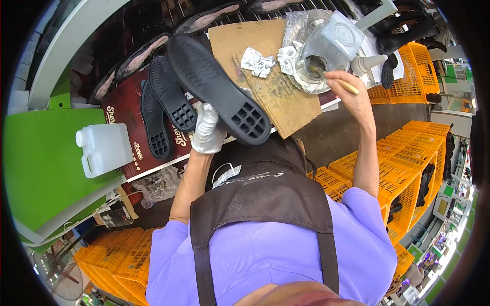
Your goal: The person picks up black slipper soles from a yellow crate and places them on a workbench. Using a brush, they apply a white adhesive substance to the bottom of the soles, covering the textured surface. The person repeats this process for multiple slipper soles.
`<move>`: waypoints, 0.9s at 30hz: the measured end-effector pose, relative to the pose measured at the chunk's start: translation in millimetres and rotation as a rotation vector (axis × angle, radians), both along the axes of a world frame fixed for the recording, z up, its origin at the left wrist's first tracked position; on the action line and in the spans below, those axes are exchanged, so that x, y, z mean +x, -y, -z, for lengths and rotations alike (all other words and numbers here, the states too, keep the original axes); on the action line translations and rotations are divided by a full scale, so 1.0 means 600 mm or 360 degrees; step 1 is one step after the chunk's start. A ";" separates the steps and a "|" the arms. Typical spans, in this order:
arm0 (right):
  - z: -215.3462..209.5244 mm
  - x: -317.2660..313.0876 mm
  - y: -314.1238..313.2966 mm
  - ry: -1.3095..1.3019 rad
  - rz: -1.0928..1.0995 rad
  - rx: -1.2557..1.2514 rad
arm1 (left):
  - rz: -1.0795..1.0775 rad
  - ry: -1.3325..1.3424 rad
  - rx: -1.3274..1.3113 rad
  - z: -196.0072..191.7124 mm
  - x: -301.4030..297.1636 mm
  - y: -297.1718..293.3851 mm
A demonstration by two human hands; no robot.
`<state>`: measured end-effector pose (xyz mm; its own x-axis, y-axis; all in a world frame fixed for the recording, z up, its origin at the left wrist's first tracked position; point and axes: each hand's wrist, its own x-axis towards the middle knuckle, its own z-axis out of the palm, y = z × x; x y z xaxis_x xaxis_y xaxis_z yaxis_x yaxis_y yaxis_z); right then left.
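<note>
My left hand [207, 130], in a white glove, is closed on a large black shoe sole [212, 81], its grid of hollows toward me. Two more black soles [170, 92] lie just left of it on the dark red surface. My bare right hand [353, 97] grips a brush [349, 87] by its pale wooden handle. The brush's far end is inside the round mouth of a cloudy plastic container [337, 38], lying tilted on a foil-like wrapped base. What is inside the container is hard to make out.
Stained cardboard [293, 99] with crumpled foil [259, 62] lies ahead. A white nozzle bottle [367, 64] stands beside the container. At left is a white jug [106, 149] near a green panel [56, 168]. Orange crates [403, 153] line the right; shoe uppers [143, 53] sit at the back.
</note>
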<state>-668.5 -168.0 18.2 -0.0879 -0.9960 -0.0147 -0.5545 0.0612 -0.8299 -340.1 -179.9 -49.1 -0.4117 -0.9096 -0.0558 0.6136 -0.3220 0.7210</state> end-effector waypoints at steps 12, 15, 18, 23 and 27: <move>-0.041 -0.038 0.018 -0.0042 -0.0343 0.0152 | -0.0230 0.0079 -0.0219 -0.029 0.004 0.040; -0.038 -0.030 0.020 -0.0186 -0.0362 0.0103 | -0.0319 0.0457 -0.0360 -0.022 0.011 0.045; -0.025 -0.037 0.010 -0.0255 -0.0431 0.0068 | -0.0279 0.0317 -0.0244 -0.051 0.019 0.035; -0.032 -0.032 0.007 0.0138 -0.0190 0.0213 | -0.0250 0.0363 -0.0355 -0.039 0.035 0.032; -0.010 -0.023 0.007 0.0283 0.0064 0.0145 | 0.0000 0.0562 -0.0176 -0.015 0.048 0.039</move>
<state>-682.2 -172.3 24.3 -0.1158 -0.9856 -0.1233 -0.3953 0.1596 -0.9046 -311.4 -203.1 -40.3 -0.3845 -0.9182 -0.0955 0.3209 -0.2300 0.9188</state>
